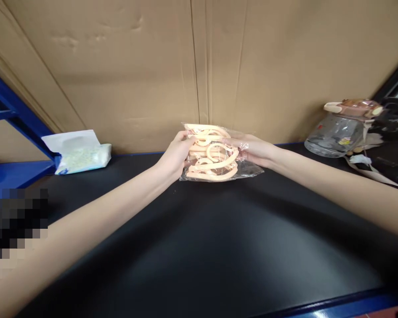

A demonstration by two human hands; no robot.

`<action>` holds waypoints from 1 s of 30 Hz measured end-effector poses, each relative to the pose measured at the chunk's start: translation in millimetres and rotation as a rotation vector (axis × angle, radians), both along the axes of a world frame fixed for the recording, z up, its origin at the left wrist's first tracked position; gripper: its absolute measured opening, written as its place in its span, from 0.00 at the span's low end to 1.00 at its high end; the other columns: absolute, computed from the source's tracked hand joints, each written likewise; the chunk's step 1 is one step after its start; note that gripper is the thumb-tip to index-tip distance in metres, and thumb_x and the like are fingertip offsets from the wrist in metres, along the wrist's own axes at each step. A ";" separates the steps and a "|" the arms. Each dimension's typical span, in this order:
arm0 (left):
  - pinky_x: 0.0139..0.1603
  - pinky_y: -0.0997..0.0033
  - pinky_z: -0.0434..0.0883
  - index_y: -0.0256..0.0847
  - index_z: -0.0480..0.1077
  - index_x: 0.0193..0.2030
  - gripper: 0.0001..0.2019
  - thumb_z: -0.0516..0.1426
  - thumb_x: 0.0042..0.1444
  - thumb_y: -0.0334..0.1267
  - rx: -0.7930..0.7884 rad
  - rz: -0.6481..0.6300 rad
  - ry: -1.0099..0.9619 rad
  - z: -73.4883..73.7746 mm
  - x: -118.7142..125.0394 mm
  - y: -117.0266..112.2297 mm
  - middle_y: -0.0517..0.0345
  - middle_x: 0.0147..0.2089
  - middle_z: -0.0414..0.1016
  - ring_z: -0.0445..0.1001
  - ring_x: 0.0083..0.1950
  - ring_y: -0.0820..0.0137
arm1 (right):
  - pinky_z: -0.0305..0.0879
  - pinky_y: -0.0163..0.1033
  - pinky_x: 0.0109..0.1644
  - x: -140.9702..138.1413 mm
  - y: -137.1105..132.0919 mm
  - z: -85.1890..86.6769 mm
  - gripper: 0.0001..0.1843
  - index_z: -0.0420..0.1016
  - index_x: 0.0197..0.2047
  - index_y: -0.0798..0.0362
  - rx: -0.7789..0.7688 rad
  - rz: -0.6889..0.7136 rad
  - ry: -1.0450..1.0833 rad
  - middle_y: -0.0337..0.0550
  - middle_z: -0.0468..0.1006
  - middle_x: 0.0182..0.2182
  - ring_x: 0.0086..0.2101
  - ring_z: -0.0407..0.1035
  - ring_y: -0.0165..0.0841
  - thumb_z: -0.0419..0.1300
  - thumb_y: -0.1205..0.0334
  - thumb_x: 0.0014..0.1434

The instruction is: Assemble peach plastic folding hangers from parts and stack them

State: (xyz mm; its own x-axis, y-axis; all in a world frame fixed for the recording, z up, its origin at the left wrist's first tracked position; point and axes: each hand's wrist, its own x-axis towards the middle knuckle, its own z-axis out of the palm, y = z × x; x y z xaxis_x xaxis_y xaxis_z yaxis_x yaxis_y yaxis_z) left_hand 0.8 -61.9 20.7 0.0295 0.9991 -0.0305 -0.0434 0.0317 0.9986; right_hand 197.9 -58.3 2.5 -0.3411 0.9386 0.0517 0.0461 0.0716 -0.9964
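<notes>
A clear plastic bag with several peach-coloured, curved tube-like pieces in it is held up between my hands, over the far part of the black table. My left hand grips the bag's left edge, thumb on the near face. On the other side my right hand is closed on the bag, its fingers partly behind the shiny film. What the curved pieces are, I cannot make out. Some loose film hangs out below my right hand.
The black table has a blue edge and a cardboard wall behind it. At the left lies a wipes pack beside a blue metal frame. A clear bottle with a brown lid stands back right, its strap trailing.
</notes>
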 end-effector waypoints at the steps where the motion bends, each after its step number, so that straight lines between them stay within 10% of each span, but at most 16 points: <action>1: 0.22 0.80 0.68 0.42 0.65 0.39 0.03 0.52 0.63 0.31 0.007 -0.022 -0.008 2.7 -2.9 -9.9 0.60 0.31 0.74 0.71 0.24 0.77 | 0.72 0.48 0.56 -1.4 -7.8 0.0 0.24 0.73 0.55 0.49 -0.013 0.020 0.021 0.45 0.78 0.50 0.49 0.73 0.41 0.66 0.52 0.56; 10: 0.25 0.82 0.72 0.38 0.68 0.42 0.03 0.54 0.63 0.31 -0.139 -0.063 -0.108 -11.9 -21.5 -86.5 0.57 0.36 0.77 0.73 0.27 0.77 | 0.67 0.50 0.60 -24.3 -85.6 -15.8 0.33 0.67 0.59 0.48 -0.137 0.159 0.171 0.45 0.76 0.54 0.54 0.70 0.41 0.70 0.56 0.51; 14: 0.28 0.72 0.78 0.33 0.75 0.41 0.13 0.54 0.64 0.42 -0.213 -0.243 0.005 -24.6 -40.9 -85.4 0.47 0.41 0.79 0.77 0.33 0.68 | 0.69 0.49 0.57 -27.3 -102.7 -28.6 0.36 0.65 0.55 0.48 -0.152 0.041 0.156 0.46 0.75 0.53 0.52 0.71 0.41 0.73 0.57 0.44; 21: 0.25 0.77 0.78 0.36 0.79 0.40 0.09 0.58 0.61 0.36 -0.334 -0.203 0.201 -15.0 -93.1 -64.8 0.46 0.48 0.80 0.78 0.37 0.68 | 0.74 0.40 0.38 -15.1 -108.6 -39.4 0.24 0.60 0.42 0.48 -0.212 -0.126 0.025 0.37 0.77 0.36 0.32 0.75 0.32 0.70 0.55 0.49; 30: 0.51 0.65 0.78 0.42 0.73 0.56 0.19 0.63 0.56 0.35 -0.299 -0.402 0.043 -34.4 -80.2 -73.0 0.49 0.54 0.77 0.77 0.53 0.60 | 0.66 0.52 0.59 -24.7 -109.6 -37.0 0.37 0.60 0.58 0.49 -0.126 -0.155 -0.139 0.50 0.71 0.52 0.54 0.68 0.42 0.70 0.55 0.48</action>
State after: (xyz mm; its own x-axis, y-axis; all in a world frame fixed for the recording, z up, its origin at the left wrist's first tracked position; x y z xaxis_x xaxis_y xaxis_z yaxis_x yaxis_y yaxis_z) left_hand -79.4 -134.9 -13.6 0.4025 0.8564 -0.3234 0.0717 0.3227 0.9438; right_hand 173.1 -167.9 -34.5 -0.1881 0.9764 -0.1064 0.1839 -0.0714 -0.9803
